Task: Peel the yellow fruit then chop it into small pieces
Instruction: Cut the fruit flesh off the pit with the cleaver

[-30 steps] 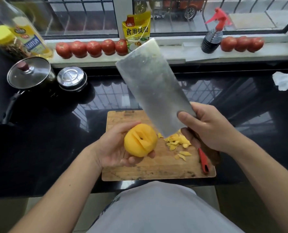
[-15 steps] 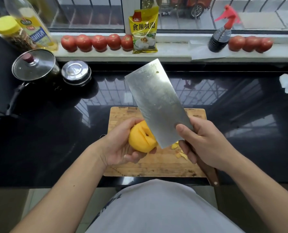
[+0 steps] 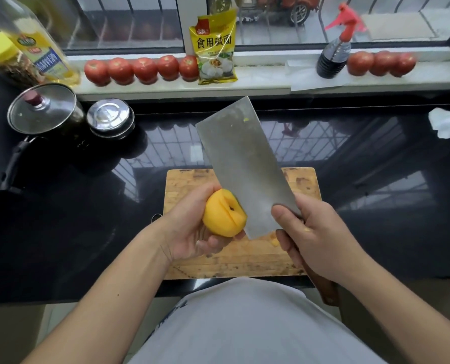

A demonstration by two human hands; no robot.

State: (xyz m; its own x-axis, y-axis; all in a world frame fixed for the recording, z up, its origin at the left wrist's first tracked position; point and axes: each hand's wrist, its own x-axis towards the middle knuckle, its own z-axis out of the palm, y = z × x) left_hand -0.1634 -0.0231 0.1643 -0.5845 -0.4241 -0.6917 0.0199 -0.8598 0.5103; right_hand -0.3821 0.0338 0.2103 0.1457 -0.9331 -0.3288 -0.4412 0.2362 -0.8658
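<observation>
Both hands' fingers grasping: left yellow fruit, right cleaver hiding cutting board.

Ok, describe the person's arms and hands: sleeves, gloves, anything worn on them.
Both forearms are bare right to the frame's lower edge, with no sleeves showing. The left hand and right hand wear no gloves; no rings, watch or wristband are visible. Between the arms, the torso is covered by a light grey top.
</observation>
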